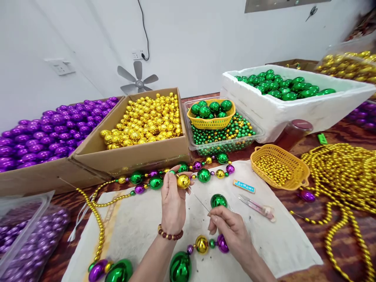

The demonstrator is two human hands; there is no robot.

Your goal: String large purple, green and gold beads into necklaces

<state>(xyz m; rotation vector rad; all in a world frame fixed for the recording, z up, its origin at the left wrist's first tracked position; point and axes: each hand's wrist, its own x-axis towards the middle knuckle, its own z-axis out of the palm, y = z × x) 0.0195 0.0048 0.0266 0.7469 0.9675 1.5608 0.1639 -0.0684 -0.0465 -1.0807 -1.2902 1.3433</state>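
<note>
Between the thumb and fingers of my left hand [173, 209] is a shiny gold bead [183, 181], with a small green bead just behind it. A thin needle [200, 201] runs from the gold bead down to my right hand [230, 227], which pinches its other end. Just above the right fingers is a large green bead [219, 200]. A purple bead [222, 243] lies partly hidden by the right hand, in line with a strung gold bead [201, 244] and a big green bead [180, 267]. Behind the left hand stretches a multicoloured bead garland [155, 182].
A white cloth [132, 231] covers the tabletop. Behind it stand a box of gold beads [182, 148], a clear tray [192, 145] and a white foam box [264, 113]. To the right are a cutter knife [258, 207], a blade case [244, 186], a yellow basket [296, 182] and gold bead strands [343, 172].
</note>
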